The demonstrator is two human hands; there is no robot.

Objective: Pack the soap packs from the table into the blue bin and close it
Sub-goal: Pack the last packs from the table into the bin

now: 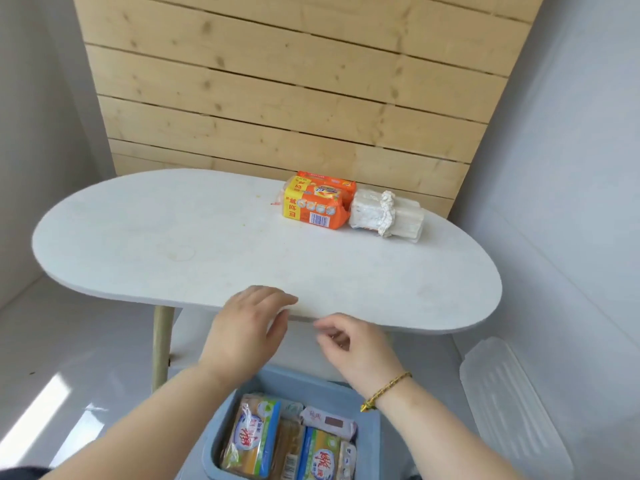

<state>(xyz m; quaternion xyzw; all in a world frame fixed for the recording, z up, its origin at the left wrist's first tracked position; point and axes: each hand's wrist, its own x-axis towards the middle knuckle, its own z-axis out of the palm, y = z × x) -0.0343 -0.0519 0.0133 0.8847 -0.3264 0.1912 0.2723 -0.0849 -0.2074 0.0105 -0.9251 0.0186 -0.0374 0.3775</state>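
White table (207,244) holds two soap packs (320,204) yet; blue bin (298,381) half-packed (lid off), our left hand (247,336) and right hand (349,353) spread empty

The worktop (207,244) is white and matt, faintly stained, on a pale wood leg (162,344). Behind it stands a wall (294,81) of light knotty wood planks, unvarnished in look. At far right on the worktop, the orange pack (317,204) has glossy printed film; the white pack (386,214) beside it is in crinkled clear plastic. The bin (294,381) is matt blue plastic, and the packs (263,434) inside it are shiny. The lid (512,403) is ribbed, translucent plastic. The floor (69,358) is glossy.
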